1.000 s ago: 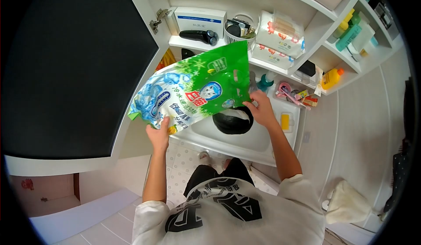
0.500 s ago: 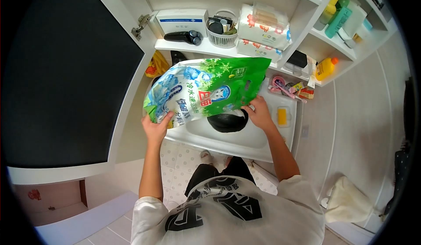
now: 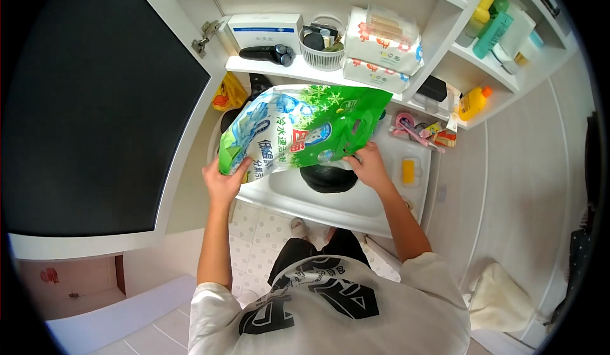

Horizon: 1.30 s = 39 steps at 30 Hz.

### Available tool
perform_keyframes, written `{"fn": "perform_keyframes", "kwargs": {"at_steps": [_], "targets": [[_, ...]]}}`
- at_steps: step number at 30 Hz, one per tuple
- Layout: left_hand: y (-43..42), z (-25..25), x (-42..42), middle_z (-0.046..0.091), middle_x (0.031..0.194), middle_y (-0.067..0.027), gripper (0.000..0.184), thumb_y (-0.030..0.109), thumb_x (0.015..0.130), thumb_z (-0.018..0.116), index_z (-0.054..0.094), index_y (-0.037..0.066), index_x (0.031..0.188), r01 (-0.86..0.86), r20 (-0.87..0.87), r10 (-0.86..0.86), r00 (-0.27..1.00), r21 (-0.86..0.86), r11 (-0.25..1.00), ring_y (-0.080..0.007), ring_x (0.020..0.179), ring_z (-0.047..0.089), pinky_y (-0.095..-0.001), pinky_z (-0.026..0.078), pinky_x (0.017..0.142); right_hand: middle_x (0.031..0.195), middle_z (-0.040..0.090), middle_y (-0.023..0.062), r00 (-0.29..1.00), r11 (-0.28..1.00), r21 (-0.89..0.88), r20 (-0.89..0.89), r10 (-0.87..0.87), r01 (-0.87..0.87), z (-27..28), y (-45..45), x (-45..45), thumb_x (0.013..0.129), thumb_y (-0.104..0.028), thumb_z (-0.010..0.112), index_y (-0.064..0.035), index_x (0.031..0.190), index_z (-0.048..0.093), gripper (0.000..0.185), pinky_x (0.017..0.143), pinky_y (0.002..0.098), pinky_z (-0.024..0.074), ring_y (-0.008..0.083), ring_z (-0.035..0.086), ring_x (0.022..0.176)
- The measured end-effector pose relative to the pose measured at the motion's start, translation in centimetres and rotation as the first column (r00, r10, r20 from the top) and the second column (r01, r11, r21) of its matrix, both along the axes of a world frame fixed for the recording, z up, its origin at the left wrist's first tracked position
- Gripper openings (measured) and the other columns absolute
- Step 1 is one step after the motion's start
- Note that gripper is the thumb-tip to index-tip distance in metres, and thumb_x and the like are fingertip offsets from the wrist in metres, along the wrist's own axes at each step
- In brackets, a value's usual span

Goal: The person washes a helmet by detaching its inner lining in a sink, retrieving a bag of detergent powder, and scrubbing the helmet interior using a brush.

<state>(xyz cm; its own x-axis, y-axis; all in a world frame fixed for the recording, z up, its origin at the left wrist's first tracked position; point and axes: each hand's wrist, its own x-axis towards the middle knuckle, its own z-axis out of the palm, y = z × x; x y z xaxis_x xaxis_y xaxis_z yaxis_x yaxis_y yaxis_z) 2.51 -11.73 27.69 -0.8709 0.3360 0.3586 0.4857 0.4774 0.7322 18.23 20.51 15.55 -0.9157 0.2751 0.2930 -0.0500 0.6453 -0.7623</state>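
Observation:
A large green and white bag of laundry detergent [image 3: 302, 126] is held tilted over the white sink [image 3: 279, 193]. My left hand [image 3: 225, 180] grips its lower left corner, with the thumb on the printed front. At the lower right edge, near the bag's handle slot, my right hand [image 3: 367, 165] pinches the plastic. Below the bag, a dark rounded object [image 3: 329, 179] sits in the basin, partly covered by the bag, so I cannot tell its kind.
An open mirror cabinet door [image 3: 108, 113] stands at the left. Shelves above hold an electric shaver [image 3: 267, 54], a small white basket [image 3: 322, 56] and wipes packs [image 3: 382, 40]. A yellow soap bar [image 3: 408, 172] lies on the sink's right side, with a towel [image 3: 505, 298] lower right.
The bag's left end has shifted right and bunched up, and the bag looks more folded. My right hand has moved slightly left and down along its edge. Both hands keep their hold.

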Motion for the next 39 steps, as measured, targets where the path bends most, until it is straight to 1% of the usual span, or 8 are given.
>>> {"fn": "perform_keyframes", "kwargs": {"at_steps": [3, 9, 15, 22, 30, 33, 36, 39], "targets": [[-0.4, 0.2, -0.1, 0.074, 0.08, -0.0112, 0.028, 0.017, 0.078, 0.085, 0.073, 0.0, 0.096, -0.045, -0.029, 0.046, 0.999, 0.015, 0.999, -0.0183, 0.069, 0.072, -0.0304, 0.055, 0.067, 0.1, 0.068, 0.013, 0.993, 1.0, -0.017, 0.113, 0.02, -0.018, 0.0, -0.2, -0.4, 0.082, -0.015, 0.072, -0.0067, 0.095, 0.072, 0.016, 0.091, 0.0427, 0.0401, 0.0328, 0.059, 0.102], [-2.2, 0.4, -0.2, 0.074, 0.081, -0.0131, 0.03, 0.015, 0.079, 0.084, 0.072, -0.001, 0.101, -0.056, 0.051, 0.059, 0.997, -0.047, 0.997, -0.0194, 0.07, 0.072, -0.0303, 0.054, 0.069, 0.1, 0.067, 0.0132, 0.997, 0.997, 0.007, 0.0, 0.078, -0.078, 0.1, -1.2, -1.9, 0.081, -0.016, 0.072, -0.0068, 0.096, 0.072, 0.017, 0.091, 0.0451, 0.0405, 0.033, 0.058, 0.104], [-3.4, 0.2, -0.2, 0.073, 0.083, -0.0141, 0.031, 0.011, 0.078, 0.083, 0.071, -0.001, 0.103, -0.086, -0.028, 0.086, 0.996, -0.002, 0.996, -0.0199, 0.071, 0.072, -0.0303, 0.054, 0.069, 0.099, 0.067, 0.0139, 0.995, 0.994, -0.038, 0.024, 0.1, -0.099, -1.0, -3.0, -3.2, 0.08, -0.017, 0.074, -0.0064, 0.094, 0.07, 0.018, 0.093, 0.0453, 0.0414, 0.0342, 0.058, 0.105], [-4.7, -0.6, -0.9, 0.072, 0.081, -0.0143, 0.029, 0.012, 0.078, 0.083, 0.071, -0.001, 0.101, -0.144, -0.004, 0.144, 0.99, -0.028, 0.989, -0.0215, 0.069, 0.072, -0.0309, 0.054, 0.068, 0.098, 0.066, 0.0134, 0.998, 0.998, 0.012, 0.03, 0.061, -0.061, -1.8, -4.3, -4.7, 0.08, -0.017, 0.074, -0.0055, 0.093, 0.069, 0.019, 0.092, 0.0447, 0.0419, 0.0341, 0.057, 0.103], [-6.0, -2.3, -1.4, 0.071, 0.08, -0.0153, 0.029, 0.013, 0.076, 0.084, 0.071, 0.0, 0.098, -0.109, -0.07, 0.102, 0.992, -0.09, 0.99, -0.0249, 0.069, 0.071, -0.0323, 0.054, 0.067, 0.103, 0.067, 0.0139, 0.997, 0.996, 0.052, 0.042, 0.068, -0.07, -2.3, -4.9, -4.4, 0.08, -0.017, 0.074, -0.0069, 0.095, 0.072, 0.018, 0.095, 0.0449, 0.0416, 0.0354, 0.057, 0.105], [-5.4, -1.3, -0.8, 0.073, 0.077, -0.013, 0.022, 0.015, 0.081, 0.082, 0.072, 0.0, 0.093, -0.082, -0.034, 0.08, 0.996, -0.069, 0.994, -0.0192, 0.065, 0.07, -0.0318, 0.053, 0.064, 0.107, 0.067, 0.0144, 0.997, 0.997, 0.034, 0.023, 0.072, -0.072, -2.3, -4.9, -3.5, 0.079, -0.018, 0.074, -0.0089, 0.097, 0.074, 0.02, 0.096, 0.0459, 0.0414, 0.0364, 0.057, 0.107], [-5.0, -1.9, -1.0, 0.073, 0.078, -0.013, 0.023, 0.017, 0.08, 0.083, 0.072, 0.0, 0.092, -0.071, -0.02, 0.07, 0.997, -0.059, 0.996, -0.0204, 0.066, 0.07, -0.0316, 0.053, 0.064, 0.11, 0.067, 0.0145, 0.997, 0.997, 0.039, 0.02, 0.073, -0.073, -1.7, -4.6, -2.0, 0.08, -0.017, 0.073, -0.0107, 0.102, 0.074, 0.023, 0.095, 0.0471, 0.0415, 0.0368, 0.057, 0.109], [-4.0, -3.5, -1.0, 0.071, 0.076, -0.0138, 0.021, 0.012, 0.077, 0.081, 0.072, 0.0, 0.091, -0.018, -0.078, 0.016, 0.997, -0.019, 1.0, -0.021, 0.065, 0.069, -0.0316, 0.053, 0.063, 0.11, 0.067, 0.0142, 0.996, 0.997, 0.069, 0.075, 0.038, -0.043, -0.9, -4.3, -0.2, 0.08, -0.015, 0.073, -0.011, 0.104, 0.073, 0.024, 0.093, 0.0475, 0.0422, 0.0368, 0.057, 0.109]]}}
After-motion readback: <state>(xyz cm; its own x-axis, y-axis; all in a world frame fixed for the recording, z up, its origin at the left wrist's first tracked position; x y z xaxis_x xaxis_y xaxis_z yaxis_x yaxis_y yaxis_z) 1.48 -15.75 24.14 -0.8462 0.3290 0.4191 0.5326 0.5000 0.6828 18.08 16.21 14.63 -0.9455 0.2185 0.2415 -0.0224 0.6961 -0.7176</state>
